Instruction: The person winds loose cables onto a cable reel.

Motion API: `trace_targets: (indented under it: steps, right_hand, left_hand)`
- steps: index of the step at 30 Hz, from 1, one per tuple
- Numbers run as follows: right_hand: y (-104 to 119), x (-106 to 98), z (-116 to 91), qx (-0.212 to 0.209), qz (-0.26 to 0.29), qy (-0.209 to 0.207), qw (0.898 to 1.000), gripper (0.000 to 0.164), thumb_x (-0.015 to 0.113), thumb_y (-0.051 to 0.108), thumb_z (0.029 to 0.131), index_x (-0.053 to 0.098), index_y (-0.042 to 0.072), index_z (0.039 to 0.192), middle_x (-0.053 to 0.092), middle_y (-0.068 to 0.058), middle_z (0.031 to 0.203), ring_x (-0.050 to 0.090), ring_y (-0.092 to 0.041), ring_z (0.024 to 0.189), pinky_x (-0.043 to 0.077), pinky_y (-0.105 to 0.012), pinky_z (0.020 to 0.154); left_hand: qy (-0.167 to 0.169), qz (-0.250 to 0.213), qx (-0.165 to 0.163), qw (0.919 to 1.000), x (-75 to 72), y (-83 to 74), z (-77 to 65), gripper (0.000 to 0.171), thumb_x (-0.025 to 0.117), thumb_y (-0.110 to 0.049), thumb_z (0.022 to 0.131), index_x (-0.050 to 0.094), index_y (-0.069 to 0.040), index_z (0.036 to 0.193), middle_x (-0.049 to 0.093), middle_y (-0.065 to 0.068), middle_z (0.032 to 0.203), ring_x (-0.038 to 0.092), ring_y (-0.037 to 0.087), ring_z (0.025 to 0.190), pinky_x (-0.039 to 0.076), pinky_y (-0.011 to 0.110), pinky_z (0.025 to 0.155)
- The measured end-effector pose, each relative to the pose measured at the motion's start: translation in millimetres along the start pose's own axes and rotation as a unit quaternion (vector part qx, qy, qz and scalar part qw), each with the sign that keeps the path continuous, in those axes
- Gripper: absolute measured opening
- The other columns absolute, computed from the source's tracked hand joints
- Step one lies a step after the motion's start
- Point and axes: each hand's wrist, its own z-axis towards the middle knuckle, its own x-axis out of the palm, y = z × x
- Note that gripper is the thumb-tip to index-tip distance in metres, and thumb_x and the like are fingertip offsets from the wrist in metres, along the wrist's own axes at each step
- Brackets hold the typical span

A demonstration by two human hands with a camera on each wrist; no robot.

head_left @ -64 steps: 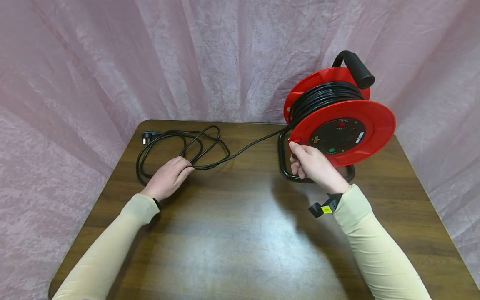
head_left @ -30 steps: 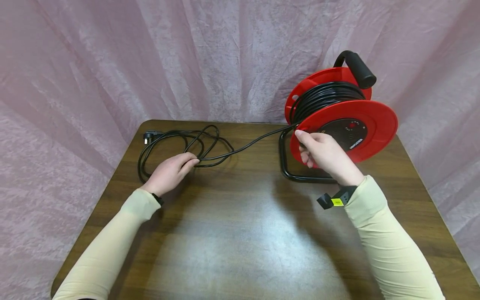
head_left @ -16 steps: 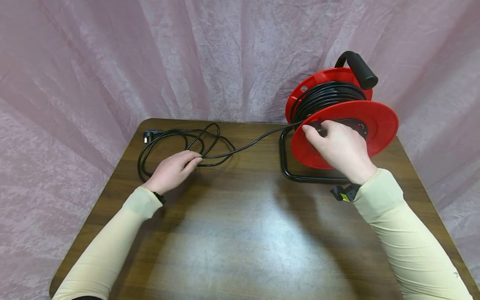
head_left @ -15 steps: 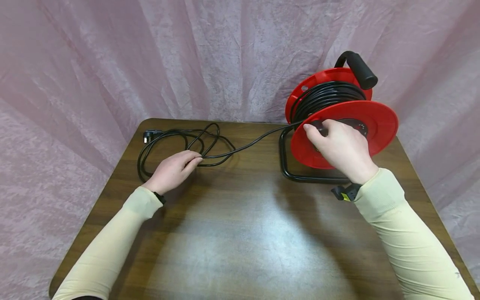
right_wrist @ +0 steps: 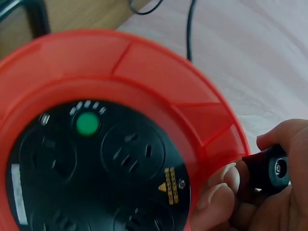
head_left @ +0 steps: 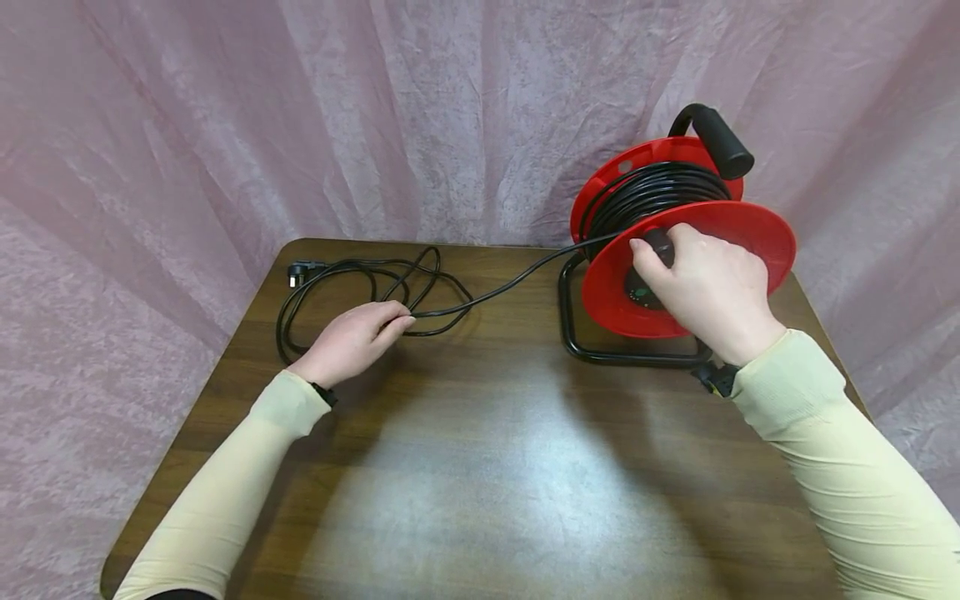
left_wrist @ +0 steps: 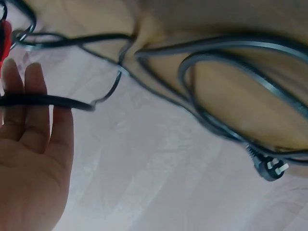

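- Cable is stretching across the far half of the table, its loose loops sitting at the left and the rest winding round the red reel at the right.
- Its free length is running rightward and slightly away from the left hand, curving up onto the reel.
- The plug is lying near the far left corner, its pins pointing toward the near edge.
- The reel is standing on its black frame, its axle pointing toward the person and slightly rightward; the carrying handle is jutting over the top.
- The left hand's thumb and forefinger are pinching the cable; other fingers are extending almost straight behind it, tips slightly apart.
- The right hand is gripping the reel's black knob, fingers and thumb curling round it.
- That hand is covering much of the socket panel in the head view; in the right wrist view the panel's lower part is falling out of frame and its lettering is blurring.
- The left thumb is falling outside the left wrist view.
- Whether the free length is touching the table, I cannot tell.
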Motion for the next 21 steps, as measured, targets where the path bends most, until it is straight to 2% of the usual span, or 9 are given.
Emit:
trace_targets:
  steps: [5,9,15,21]
  right_hand:
    - [-10.2,-8.5,-1.4,-0.003,-0.019,-0.017,1.000,0.055,0.035,0.056,0.099,0.051,0.008,0.078,0.052,-0.009,0.061,0.051,-0.033,0.053,0.035,-0.049,0.043]
    - [-18.5,-15.7,-0.6,0.014,-0.026,-0.022,0.999,0.055,0.035,0.057,0.099,0.053,0.008,0.083,0.055,-0.009,0.064,0.054,-0.035,0.059,0.038,-0.052,0.047]
    - [-30.5,-24.0,1.3,0.036,-0.030,-0.014,0.999,0.059,0.034,0.059,0.099,0.055,0.004,0.096,0.060,-0.014,0.074,0.057,-0.040,0.068,0.040,-0.057,0.054]
    - [-46.3,-30.9,-0.6,0.056,-0.032,-0.018,0.998,0.061,0.033,0.058,0.099,0.057,0.001,0.101,0.062,-0.020,0.078,0.057,-0.046,0.071,0.038,-0.057,0.055]
  left_hand:
    - [-0.007,-0.025,0.003,0.9996,-8.8,-9.9,4.8,0.030,0.043,-0.051,0.104,0.064,-0.030,0.109,0.063,-0.012,0.098,0.055,0.011,0.081,0.046,0.036,0.074]
    - [-0.024,-0.045,-0.002,0.9987,-12.1,-15.9,10.7,0.029,0.042,-0.055,0.103,0.063,-0.035,0.104,0.060,-0.015,0.094,0.053,0.012,0.077,0.044,0.035,0.069]
    - [-0.049,-0.056,0.000,0.9972,-9.5,-22.8,21.2,0.030,0.042,-0.056,0.103,0.061,-0.034,0.099,0.056,-0.009,0.083,0.047,0.014,0.071,0.040,0.036,0.065]
    - [-0.075,-0.078,0.007,0.9941,-4.6,-30.7,33.6,0.032,0.042,-0.054,0.103,0.065,-0.032,0.104,0.061,-0.014,0.096,0.051,0.012,0.078,0.042,0.036,0.069]
